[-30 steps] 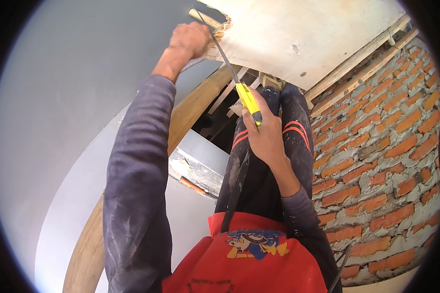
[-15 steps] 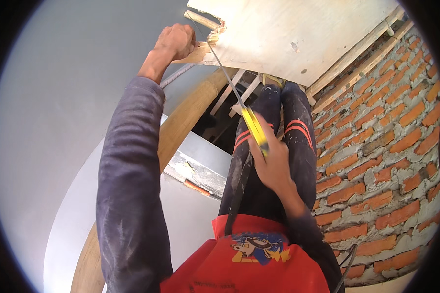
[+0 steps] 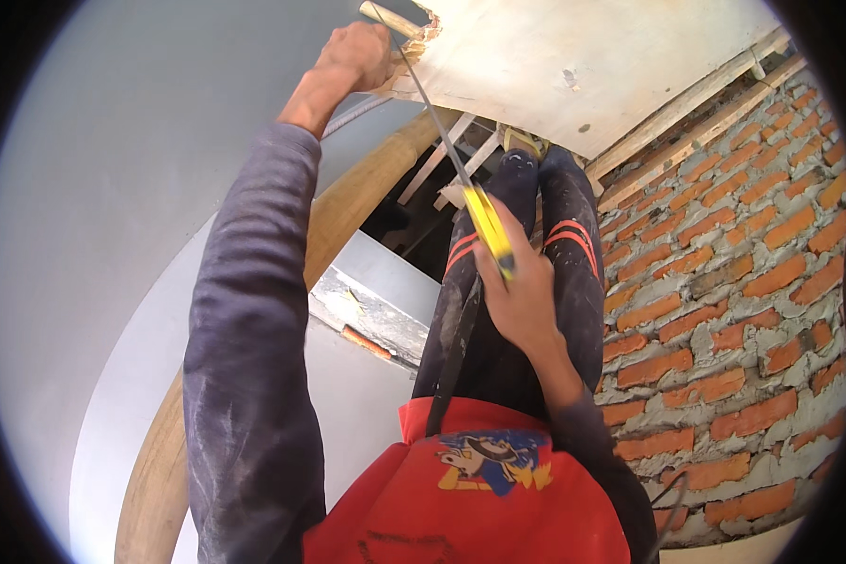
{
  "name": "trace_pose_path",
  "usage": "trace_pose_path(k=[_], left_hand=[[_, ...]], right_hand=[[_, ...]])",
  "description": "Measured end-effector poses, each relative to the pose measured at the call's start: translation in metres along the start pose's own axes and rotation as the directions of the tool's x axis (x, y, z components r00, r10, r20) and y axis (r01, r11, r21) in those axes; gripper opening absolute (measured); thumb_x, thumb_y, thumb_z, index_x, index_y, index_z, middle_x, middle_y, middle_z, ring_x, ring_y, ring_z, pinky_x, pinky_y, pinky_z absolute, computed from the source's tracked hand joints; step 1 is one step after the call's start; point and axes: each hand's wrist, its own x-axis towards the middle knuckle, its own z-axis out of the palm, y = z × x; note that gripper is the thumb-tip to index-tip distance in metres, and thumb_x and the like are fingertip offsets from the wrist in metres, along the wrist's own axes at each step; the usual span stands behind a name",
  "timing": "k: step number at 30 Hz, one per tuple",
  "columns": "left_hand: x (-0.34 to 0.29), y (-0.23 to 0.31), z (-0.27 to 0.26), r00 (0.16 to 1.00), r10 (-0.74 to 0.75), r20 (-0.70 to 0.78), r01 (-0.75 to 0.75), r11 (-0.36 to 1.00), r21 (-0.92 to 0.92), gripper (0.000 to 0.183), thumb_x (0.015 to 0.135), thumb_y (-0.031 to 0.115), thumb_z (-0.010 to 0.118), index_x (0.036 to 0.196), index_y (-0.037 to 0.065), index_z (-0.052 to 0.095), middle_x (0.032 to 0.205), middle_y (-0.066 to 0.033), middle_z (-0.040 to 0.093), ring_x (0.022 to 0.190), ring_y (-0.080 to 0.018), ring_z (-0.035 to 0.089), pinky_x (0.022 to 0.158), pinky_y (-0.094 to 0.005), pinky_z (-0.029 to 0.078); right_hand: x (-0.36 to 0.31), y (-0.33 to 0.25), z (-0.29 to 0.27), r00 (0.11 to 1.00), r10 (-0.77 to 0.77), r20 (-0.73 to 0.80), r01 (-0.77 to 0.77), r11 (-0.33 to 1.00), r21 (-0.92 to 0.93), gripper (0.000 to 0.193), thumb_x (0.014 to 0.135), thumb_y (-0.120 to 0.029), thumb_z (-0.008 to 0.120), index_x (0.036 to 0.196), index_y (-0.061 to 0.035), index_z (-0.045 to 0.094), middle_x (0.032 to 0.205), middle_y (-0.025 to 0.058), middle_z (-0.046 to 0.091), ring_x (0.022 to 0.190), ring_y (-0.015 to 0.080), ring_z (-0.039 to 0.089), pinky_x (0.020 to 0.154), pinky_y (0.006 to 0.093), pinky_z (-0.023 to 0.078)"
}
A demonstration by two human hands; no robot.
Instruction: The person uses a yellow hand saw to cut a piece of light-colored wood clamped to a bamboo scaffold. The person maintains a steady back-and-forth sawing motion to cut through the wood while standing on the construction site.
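The right hand [image 3: 523, 293] clasps a yellow-handled saw [image 3: 485, 222], while the left hand [image 3: 357, 56] clenches beside the pale board [image 3: 573, 70], on what I can't tell.

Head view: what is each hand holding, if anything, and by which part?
Right hand: the saw, by its yellow handle. Left hand: closed near the broken-edged panel; whether it grips anything, I cannot tell.

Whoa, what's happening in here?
A person's right hand grips a saw by its yellow handle. The blade slants up past the left hand, which is closed beside the ragged edge of a pale board. I can't tell what that hand holds. A brick wall is on the right.
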Motion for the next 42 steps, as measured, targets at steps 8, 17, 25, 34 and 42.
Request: trace_pose_path(k=[8,17,25,34,42], left_hand=[[0.006,-0.014,0.004,0.996,-0.079,0.050,0.082,0.995,-0.057,0.025,0.081,0.022,0.064,0.097,0.003,0.071,0.099,-0.0212,0.069,0.098,-0.0387,0.064,0.091,-0.0423,0.049],[0.009,-0.044,-0.016,0.949,-0.279,-0.150,0.261,0.957,-0.126,0.039,0.085,0.039,0.061,0.091,0.002,0.073,0.089,-0.0195,0.070,0.092,-0.0372,0.066,0.084,-0.0415,0.051],[0.033,-0.100,0.004,0.973,-0.229,-0.009,0.222,0.951,-0.214,0.052,0.086,0.040,0.060,0.112,-0.004,0.066,0.107,-0.0257,0.066,0.101,-0.0377,0.064,0.091,-0.0374,0.048],[0.012,-0.007,0.018,0.979,-0.095,0.179,0.127,0.977,-0.172,0.055,0.082,0.047,0.066,0.125,0.013,0.062,0.123,-0.0141,0.063,0.120,-0.0300,0.055,0.109,-0.0461,0.030],[0.014,0.007,0.026,0.988,-0.141,0.061,0.146,0.987,-0.072,0.053,0.087,0.051,0.060,0.123,0.013,0.062,0.116,-0.0143,0.065,0.118,-0.0280,0.056,0.109,-0.0467,0.030]], right_hand=[[-0.012,0.014,-0.001,0.993,-0.112,-0.035,0.113,0.993,0.025,0.051,0.089,-0.010,0.061,0.137,-0.0041,0.044,0.093,0.0252,0.065,0.072,0.0384,0.066,0.061,0.0402,0.052],[0.013,0.016,0.013,0.996,-0.078,-0.049,0.074,0.994,-0.077,0.049,0.088,-0.012,0.063,0.134,-0.0026,0.048,0.099,0.0242,0.066,0.073,0.0397,0.066,0.061,0.0397,0.052],[-0.020,-0.021,-0.053,0.991,-0.135,-0.019,0.127,0.963,-0.236,0.048,0.087,-0.010,0.065,0.132,0.0007,0.050,0.117,0.0209,0.064,0.090,0.0333,0.069,0.071,0.0348,0.056],[-0.032,-0.023,-0.113,0.995,-0.050,0.086,0.081,0.908,-0.411,0.049,0.087,-0.009,0.065,0.134,-0.0014,0.051,0.111,0.0225,0.066,0.089,0.0331,0.070,0.070,0.0345,0.055],[-0.042,-0.020,-0.099,0.998,-0.041,0.051,0.054,0.952,-0.302,0.048,0.092,-0.018,0.063,0.133,0.0016,0.050,0.113,0.0225,0.066,0.091,0.0274,0.071,0.071,0.0317,0.054]])
